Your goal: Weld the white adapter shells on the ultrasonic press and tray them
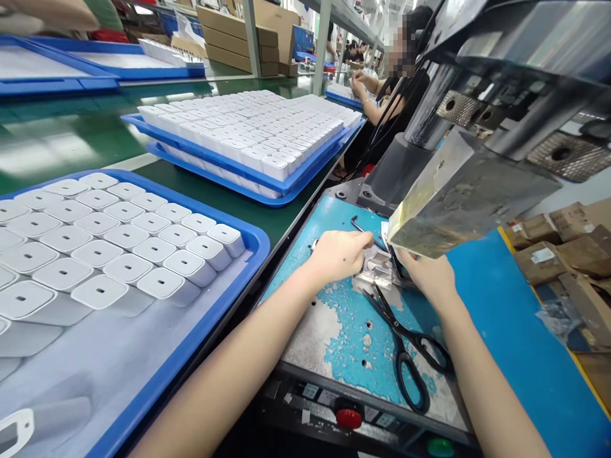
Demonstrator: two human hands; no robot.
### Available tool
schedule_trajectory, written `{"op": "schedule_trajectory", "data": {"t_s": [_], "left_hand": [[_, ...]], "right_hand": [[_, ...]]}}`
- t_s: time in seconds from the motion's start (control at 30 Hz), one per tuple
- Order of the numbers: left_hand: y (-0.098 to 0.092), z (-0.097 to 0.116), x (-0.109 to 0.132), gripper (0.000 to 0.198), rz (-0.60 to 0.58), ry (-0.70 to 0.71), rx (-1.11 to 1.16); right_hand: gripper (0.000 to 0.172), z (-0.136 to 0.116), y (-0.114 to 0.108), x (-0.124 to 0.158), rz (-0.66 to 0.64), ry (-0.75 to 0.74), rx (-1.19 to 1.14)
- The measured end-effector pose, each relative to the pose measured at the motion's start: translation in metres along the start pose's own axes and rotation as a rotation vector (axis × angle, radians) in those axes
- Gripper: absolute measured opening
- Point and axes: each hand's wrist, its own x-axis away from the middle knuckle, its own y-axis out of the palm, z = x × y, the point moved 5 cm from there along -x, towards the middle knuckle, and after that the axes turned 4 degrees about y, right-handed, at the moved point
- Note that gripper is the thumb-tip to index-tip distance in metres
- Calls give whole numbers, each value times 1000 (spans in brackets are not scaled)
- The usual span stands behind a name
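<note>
My left hand (340, 256) is over the blue worn machine plate (356, 331), its fingers curled at a clear block fixture (377, 270); what they grip is hidden. My right hand (429, 277) reaches in from the other side of the fixture, its fingertips partly hidden behind the machine's hanging metal block (458, 197). A sliver of something white (384, 234) shows between the hands. Black-handled scissors (398, 327) lie on the plate just in front of the fixture, blades pointing at it. Behind my left fingers lies a black hex key (365, 228).
Left, a blue tray (260, 245) bears rows of white rounded housings (128, 267). Beyond it are stacked full trays (286, 194). A red button (348, 418) and a green button (440, 447) sit on the machine's front. A co-worker (405, 83) sits further back; cartons (544, 254) stand right.
</note>
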Motion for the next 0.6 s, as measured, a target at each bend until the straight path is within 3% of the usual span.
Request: {"op": "schedule_trajectory", "data": {"t_s": [0.1,0.17,0.3,0.4,0.5,0.6], "left_hand": [[3,1,-1,35,-39,24,-15],[3,1,-1,35,-49,32,-13],[2,1,-1,36,-50,21,3],[2,1,-1,37,-76,16,9],[4,0,-1,37,-95,9,14],[5,0,-1,36,-92,11,12]], "right_hand": [[40,1,13,-9,-90,-6,4],[36,0,14,-11,-80,-34,-67],[25,8,5,-10,-8,-23,-362],[23,17,-2,-7,-32,41,-585],[28,12,-6,-1,-138,-38,-785],[30,-1,-3,7,-313,-143,-787]]}}
